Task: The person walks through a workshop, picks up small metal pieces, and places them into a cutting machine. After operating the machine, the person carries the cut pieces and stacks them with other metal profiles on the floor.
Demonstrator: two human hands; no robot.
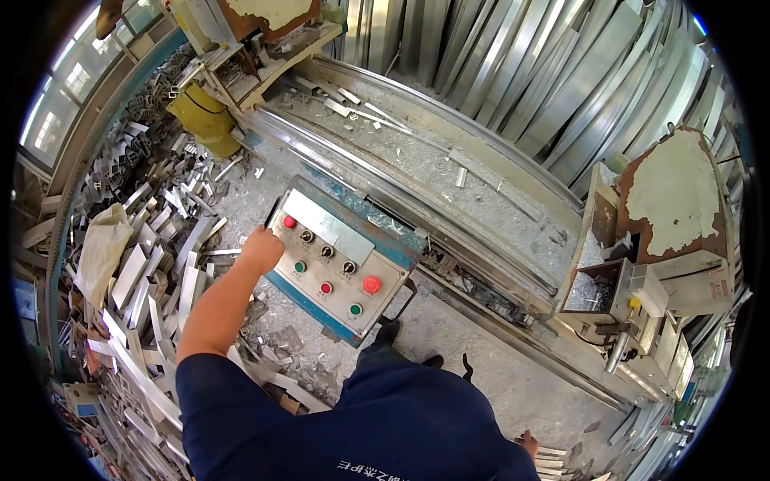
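A control box (321, 276) with a pale face and blue sides stands in front of me. It carries red and green push buttons, black rotary switches and a larger red mushroom button (371, 284). A flat silver metal plate (327, 226) lies along its far edge. My left hand (263, 249) is closed around the dark handle (274, 212) on the box's left side. Low at my right side hangs my right hand (528, 442), mostly hidden by my body. Its visible fingers are loosely apart, with nothing seen in them, near several pale strips (550, 462) on the floor.
A long machine bed with metal rails (353, 164) runs beyond the box, strewn with shavings and offcuts (461, 177). Machine heads stand at both ends, one at right (674, 208). Scrap profiles (148, 276) pile up at left, near a yellow sack (202, 120). Long metal profiles (513, 64) lean behind.
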